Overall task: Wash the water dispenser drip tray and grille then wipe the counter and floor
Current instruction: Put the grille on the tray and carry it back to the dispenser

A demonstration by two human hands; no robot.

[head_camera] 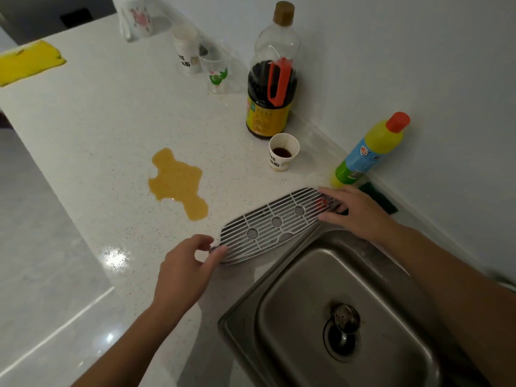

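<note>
Both hands at the grille's [275, 223] ends — left hand [185, 270] fingers loosely spread, right hand [353, 212] pressing flat; lift it level into the sink [243, 308].

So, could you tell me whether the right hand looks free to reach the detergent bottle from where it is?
Probably yes. The right hand rests on the far end of the grille, and the detergent bottle stands just beyond it by the wall, with nothing between them.
</note>
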